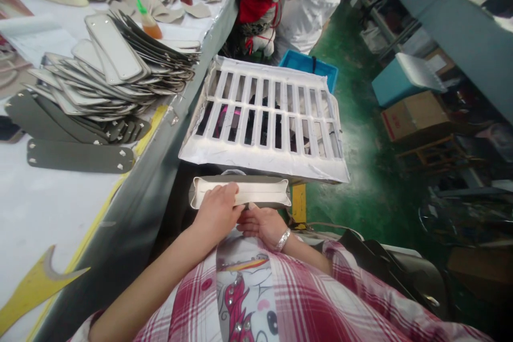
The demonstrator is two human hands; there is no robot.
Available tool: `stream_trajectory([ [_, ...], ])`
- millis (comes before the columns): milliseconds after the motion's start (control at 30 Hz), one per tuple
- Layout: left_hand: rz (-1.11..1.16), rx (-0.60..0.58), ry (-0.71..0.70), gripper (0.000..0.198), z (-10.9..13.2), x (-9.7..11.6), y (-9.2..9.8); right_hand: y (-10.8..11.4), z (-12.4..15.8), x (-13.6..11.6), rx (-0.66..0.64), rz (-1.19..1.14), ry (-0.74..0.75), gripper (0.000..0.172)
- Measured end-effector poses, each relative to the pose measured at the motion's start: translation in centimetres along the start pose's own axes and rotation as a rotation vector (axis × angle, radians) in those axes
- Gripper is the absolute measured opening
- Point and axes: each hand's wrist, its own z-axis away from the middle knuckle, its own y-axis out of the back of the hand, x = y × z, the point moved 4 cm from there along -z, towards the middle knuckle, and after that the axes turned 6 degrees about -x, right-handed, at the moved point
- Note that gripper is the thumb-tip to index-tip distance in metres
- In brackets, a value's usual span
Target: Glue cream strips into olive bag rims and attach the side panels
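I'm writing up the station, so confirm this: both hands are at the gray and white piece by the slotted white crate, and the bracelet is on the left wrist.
No: the head view shows the bracelet on the right wrist. The left hand and right hand are both at the gray and white piece, by the slotted white crate.

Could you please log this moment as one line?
left hand: at open grey case; right hand: at case's near side; beyond: white slotted rack; table at left: stacked panels
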Motion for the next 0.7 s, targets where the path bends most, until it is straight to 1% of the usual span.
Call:
stream_trajectory([
  [67, -0.013, 0.064, 0.024, 0.023, 1.0, -1.5, 0.6, -0.2, 0.0, 0.1, 0.037, -0.019, -0.032, 0.040],
  [100, -0.014, 0.075, 0.018, 0.022, 1.4, -2.2, 0.8, -0.2, 0.0, 0.1, 0.046, -0.023, -0.040, 0.040],
  [167, 0.009, 0.063, -0.019, 0.016, 2.1, -3.2, 0.9, -0.5, -0.1, 0.2, 0.042, -0.020, -0.039, 0.041],
  [233, 0.032, 0.063, -0.037, 0.018, 2.3, -3.6, 0.7, -0.8, -0.2, 0.2, 0.034, -0.011, -0.042, 0.043],
  [467, 0.006, 0.133, 0.033, 0.019, 2.0, -3.3, 0.1, -2.3, -0.6, 0.4, 0.032, 0.021, -0.064, 0.044],
  [700, -0.015, 0.141, 0.073, 0.017, 1.8, -3.2, 0.1, -3.7, -1.6, 0.9, -0.018, 0.048, -0.051, 0.047],
])
